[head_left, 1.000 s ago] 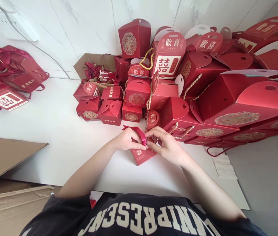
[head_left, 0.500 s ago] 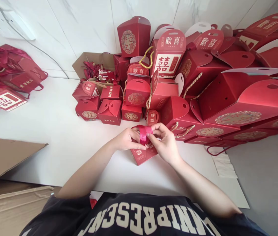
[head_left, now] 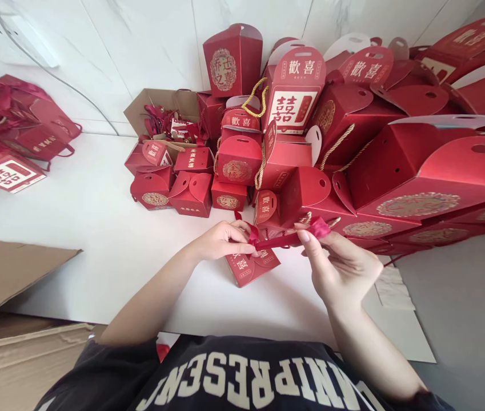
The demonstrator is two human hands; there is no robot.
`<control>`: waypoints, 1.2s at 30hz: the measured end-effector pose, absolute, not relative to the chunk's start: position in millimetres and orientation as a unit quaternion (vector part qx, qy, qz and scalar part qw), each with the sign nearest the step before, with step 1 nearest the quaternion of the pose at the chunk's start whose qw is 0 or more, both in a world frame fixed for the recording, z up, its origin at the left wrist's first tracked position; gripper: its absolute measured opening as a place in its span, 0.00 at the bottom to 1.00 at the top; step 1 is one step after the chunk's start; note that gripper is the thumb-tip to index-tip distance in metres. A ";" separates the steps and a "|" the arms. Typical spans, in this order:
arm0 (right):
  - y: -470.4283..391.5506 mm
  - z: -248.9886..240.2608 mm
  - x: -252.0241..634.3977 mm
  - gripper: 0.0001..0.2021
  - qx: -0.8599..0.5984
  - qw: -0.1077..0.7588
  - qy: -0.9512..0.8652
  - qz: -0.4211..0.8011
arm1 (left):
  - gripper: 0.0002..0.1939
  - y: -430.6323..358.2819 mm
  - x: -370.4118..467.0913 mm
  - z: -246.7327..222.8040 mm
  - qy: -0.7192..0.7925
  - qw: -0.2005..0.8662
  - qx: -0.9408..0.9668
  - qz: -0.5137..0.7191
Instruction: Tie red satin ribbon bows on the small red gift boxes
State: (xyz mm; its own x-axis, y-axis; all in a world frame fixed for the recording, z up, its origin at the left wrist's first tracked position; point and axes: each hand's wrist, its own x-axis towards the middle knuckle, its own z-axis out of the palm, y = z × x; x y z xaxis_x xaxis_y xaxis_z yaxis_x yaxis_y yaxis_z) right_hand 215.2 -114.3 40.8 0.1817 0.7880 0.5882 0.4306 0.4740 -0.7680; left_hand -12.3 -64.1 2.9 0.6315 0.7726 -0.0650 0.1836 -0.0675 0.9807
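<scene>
A small red gift box [head_left: 253,269] with pale lettering lies on the white table in front of me. A dark red satin ribbon [head_left: 283,242] runs above it, stretched between my two hands. My left hand [head_left: 227,241] pinches the ribbon over the box's top, its fingertips close to the lid. Off to the right, my right hand [head_left: 340,260] is closed on the ribbon, with a bright pink-red end showing past thumb and finger. The left fingers hide part of the box top.
Stacked red gift boxes [head_left: 405,171] fill the back and right. Behind the smaller boxes stands an open cardboard carton [head_left: 139,111] holding ribbons. Finished-looking ribboned boxes [head_left: 8,174] sit at the far left. Cardboard [head_left: 15,274] lies at the left edge, tissues [head_left: 394,288] at the right.
My right hand has moved right, away from the box, drawing the ribbon out taut. The ribbon loop over the box has gone. My left hand has stayed nearly in place.
</scene>
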 end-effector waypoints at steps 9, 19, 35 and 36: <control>-138.3 61.3 184.1 0.05 -0.288 0.494 -0.820 -0.032 | 0.15 -58.6 -6.0 34.7 0.403 0.610 0.659 0.176; -142.6 17.8 116.6 0.10 -0.182 0.394 -0.899 -0.055 | 0.16 -49.2 -4.3 45.9 0.408 0.568 0.707 0.106; -66.2 57.3 195.0 0.06 -0.252 0.327 -0.870 0.269 | 0.06 -51.5 -2.1 64.9 0.376 0.494 0.781 0.074; -62.0 56.3 198.7 0.05 -0.250 0.315 -0.866 0.298 | 0.06 -51.9 -1.6 68.0 0.363 0.490 0.790 0.067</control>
